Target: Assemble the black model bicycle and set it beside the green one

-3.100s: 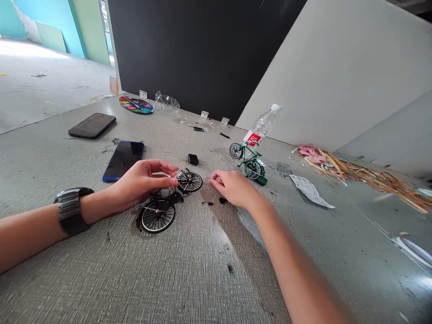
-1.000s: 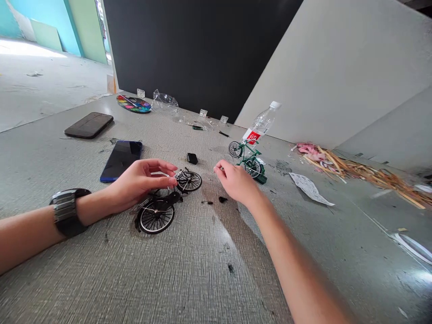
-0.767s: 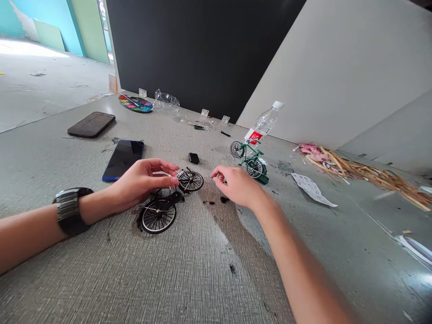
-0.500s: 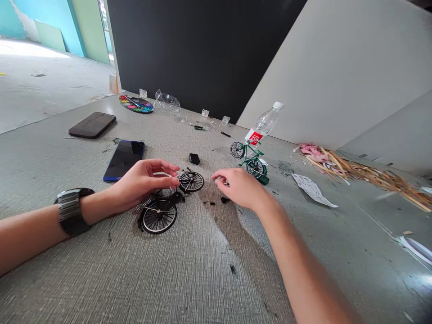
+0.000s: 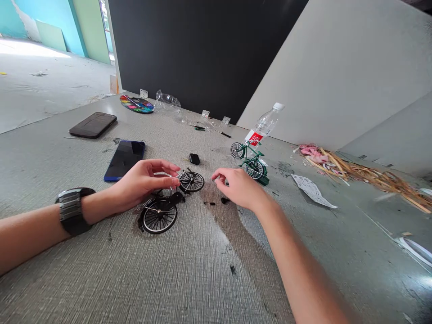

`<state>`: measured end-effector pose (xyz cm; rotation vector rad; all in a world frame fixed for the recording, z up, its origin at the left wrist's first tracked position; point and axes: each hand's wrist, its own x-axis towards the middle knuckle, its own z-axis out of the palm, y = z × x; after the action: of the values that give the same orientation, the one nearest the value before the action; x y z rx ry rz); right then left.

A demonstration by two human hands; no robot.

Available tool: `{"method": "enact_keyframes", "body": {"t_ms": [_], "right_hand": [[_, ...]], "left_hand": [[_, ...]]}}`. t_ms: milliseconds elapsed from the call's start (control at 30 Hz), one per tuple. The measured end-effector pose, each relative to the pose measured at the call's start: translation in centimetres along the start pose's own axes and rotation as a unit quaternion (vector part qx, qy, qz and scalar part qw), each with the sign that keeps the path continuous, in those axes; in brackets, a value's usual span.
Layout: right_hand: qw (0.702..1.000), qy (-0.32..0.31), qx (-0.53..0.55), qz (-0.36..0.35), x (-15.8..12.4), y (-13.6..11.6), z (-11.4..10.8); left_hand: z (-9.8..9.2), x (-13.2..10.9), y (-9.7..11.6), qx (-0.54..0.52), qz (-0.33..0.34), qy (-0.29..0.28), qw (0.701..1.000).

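A small black model bicycle (image 5: 164, 202) leans over on the textured grey tabletop (image 5: 175, 279). My left hand (image 5: 146, 180), with a dark watch at its wrist, is closed on the bicycle's front part near the handlebar, and the fingers hide some of the frame. To the right of the front wheel, my right hand (image 5: 238, 185) hovers with thumb and forefinger pinched together. A tiny piece seems to show at those fingertips, too small to name. Below them lie a thin dark part (image 5: 209, 203) and a little black part (image 5: 225, 200).
Just beyond my right hand stands a green model bicycle (image 5: 251, 163), in front of a clear plastic bottle (image 5: 265, 123). A black block (image 5: 195, 158), a blue phone (image 5: 124, 159), a dark case (image 5: 92, 125), a paint palette (image 5: 137, 103) and a paper sheet (image 5: 312, 190) lie around.
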<state>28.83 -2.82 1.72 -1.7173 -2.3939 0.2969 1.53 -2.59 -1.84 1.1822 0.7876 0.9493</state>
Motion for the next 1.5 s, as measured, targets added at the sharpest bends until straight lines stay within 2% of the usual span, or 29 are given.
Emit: {"method": "enact_keyframes", "body": {"t_ms": [233, 500, 800, 1200, 1500], "right_hand": [[0.999, 0.009, 0.024, 0.032, 0.32, 0.55, 0.81], [0.999, 0.022, 0.022, 0.022, 0.3, 0.7, -0.01], [0.999, 0.023, 0.041, 0.015, 0.52, 0.51, 0.53], [0.999, 0.009, 0.033, 0.024, 0.4, 0.42, 0.19], [0.999, 0.009, 0.039, 0.024, 0.48, 0.55, 0.48]], "left_hand": [[0.17, -0.07, 0.22, -0.001, -0.006, 0.006, 1.0], [0.31, -0.05, 0.28, -0.011, -0.004, 0.008, 1.0], [0.13, 0.0, 0.16, 0.0, -0.001, 0.006, 1.0], [0.18, -0.05, 0.23, 0.003, 0.001, 0.007, 1.0], [0.15, -0.02, 0.11, -0.024, -0.007, 0.001, 1.0]]}}
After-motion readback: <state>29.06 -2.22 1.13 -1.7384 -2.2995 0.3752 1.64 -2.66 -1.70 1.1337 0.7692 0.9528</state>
